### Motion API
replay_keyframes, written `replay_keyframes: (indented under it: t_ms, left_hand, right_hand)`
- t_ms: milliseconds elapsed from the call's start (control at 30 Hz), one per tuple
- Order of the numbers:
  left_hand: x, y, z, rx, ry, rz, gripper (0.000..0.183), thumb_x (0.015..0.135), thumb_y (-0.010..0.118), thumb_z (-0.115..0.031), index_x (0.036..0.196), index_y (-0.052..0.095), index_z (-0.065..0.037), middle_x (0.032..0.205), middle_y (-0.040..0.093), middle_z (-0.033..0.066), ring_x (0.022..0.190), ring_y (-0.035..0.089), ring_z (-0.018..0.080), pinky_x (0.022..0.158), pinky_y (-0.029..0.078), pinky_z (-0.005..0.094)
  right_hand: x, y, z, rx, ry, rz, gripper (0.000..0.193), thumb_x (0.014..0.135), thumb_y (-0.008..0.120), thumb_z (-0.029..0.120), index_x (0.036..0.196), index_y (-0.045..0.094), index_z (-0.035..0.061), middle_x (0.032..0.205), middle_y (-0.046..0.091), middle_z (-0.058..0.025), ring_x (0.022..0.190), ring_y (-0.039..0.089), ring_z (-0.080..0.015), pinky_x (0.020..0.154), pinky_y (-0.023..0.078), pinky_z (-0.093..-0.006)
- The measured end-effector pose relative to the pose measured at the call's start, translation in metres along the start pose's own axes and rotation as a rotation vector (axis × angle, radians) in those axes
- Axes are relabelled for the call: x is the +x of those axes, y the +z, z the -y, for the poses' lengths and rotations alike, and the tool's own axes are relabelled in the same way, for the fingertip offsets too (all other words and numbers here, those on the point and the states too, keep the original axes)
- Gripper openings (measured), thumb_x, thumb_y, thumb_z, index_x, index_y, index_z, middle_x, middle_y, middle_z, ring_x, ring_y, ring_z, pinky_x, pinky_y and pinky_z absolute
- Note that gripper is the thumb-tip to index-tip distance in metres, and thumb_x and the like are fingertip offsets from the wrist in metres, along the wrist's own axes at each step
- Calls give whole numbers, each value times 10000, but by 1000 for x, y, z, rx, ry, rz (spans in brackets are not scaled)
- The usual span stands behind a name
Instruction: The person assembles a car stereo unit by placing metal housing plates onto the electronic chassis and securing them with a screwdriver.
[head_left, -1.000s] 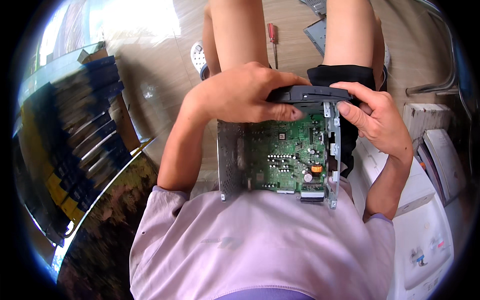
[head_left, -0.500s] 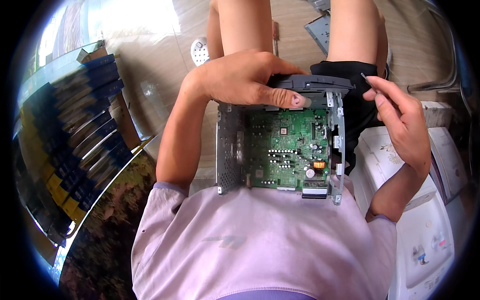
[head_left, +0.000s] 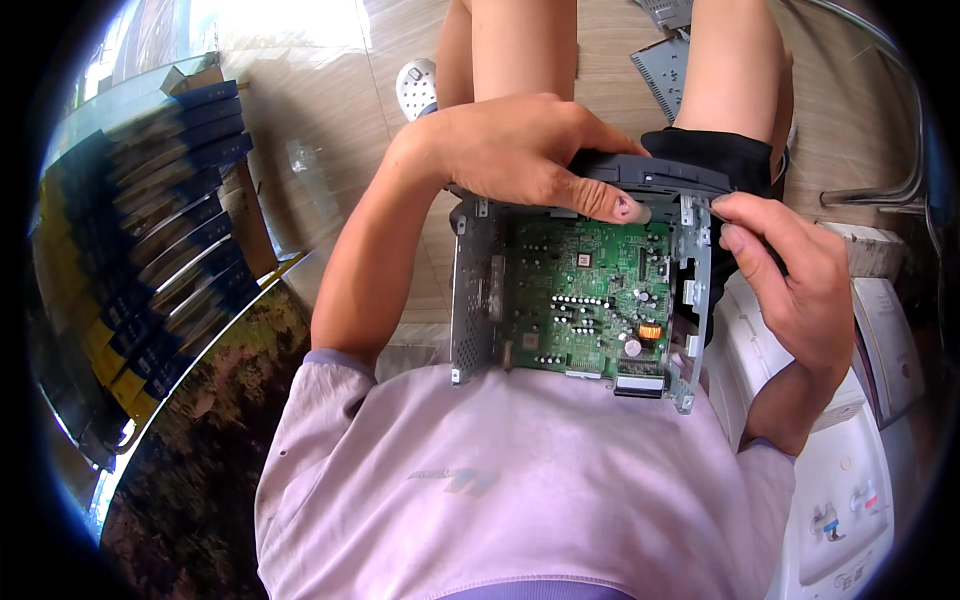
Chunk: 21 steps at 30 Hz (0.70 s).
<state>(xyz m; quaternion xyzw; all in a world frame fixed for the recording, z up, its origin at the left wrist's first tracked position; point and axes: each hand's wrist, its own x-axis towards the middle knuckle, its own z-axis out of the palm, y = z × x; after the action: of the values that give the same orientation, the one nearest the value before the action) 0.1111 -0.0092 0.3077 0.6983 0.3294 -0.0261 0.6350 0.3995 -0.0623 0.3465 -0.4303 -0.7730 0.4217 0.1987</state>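
An opened car stereo unit [head_left: 480, 290] rests against my belly, its metal frame around a green circuit board [head_left: 610, 290]. The board carries several small capacitors, an orange coil [head_left: 650, 331] and a white connector. My left hand [head_left: 540, 150] is closed over the black front panel [head_left: 640, 174], thumb pressed on the inner edge, other fingers hidden behind it. At the front end of the right side wall [head_left: 698, 300], my right hand [head_left: 790, 260] has thumb and forefinger close together. The thin dark tool it holds is mostly hidden by the fingers now.
Grey metal plates [head_left: 665, 75] lie on the tiled floor beyond my knees. Stacked blue and yellow boxes [head_left: 190, 240] stand at the left. To the right are a white water dispenser [head_left: 835, 480] and a bent metal chair leg [head_left: 880, 195].
My right hand has come in from the right, bringing its fingertips and the thin tool to the stereo's side wall. The left hand keeps its hold; the whole view has shifted slightly.
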Motion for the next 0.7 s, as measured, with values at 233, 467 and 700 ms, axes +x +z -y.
replay_keyframes:
  t_ms: [233, 467, 700]
  left_hand:
    - [1, 0, 1, -11, 8, -13, 725, 918, 739, -544, 1351, 648, 30, 1079, 753, 235, 1024, 735, 318, 909, 566, 374]
    - [1, -1, 5, 4, 40, -8, 728, 944, 702, -549, 1367, 633, 40, 1067, 751, 245, 990, 747, 323, 864, 586, 386]
    - [1, 2, 12, -3, 73, -36, 760, 931, 703, -561, 1366, 626, 58, 1078, 751, 249, 1004, 747, 331, 883, 593, 390]
  right_hand:
    - [-12, -9, -5, -40, 102, -79, 196, 915, 669, -51, 1093, 735, -1, 835, 697, -121, 662, 636, -195, 596, 490, -299]
    - [-12, -9, -12, -5, 145, -43, 194, 931, 666, -42, 1108, 736, -3, 809, 685, -107, 649, 618, -166, 580, 475, -287]
    - [-13, -6, -18, 15, 109, -56, 216, 934, 675, -35, 1136, 741, 4, 802, 689, -99, 653, 619, -167, 581, 477, -280]
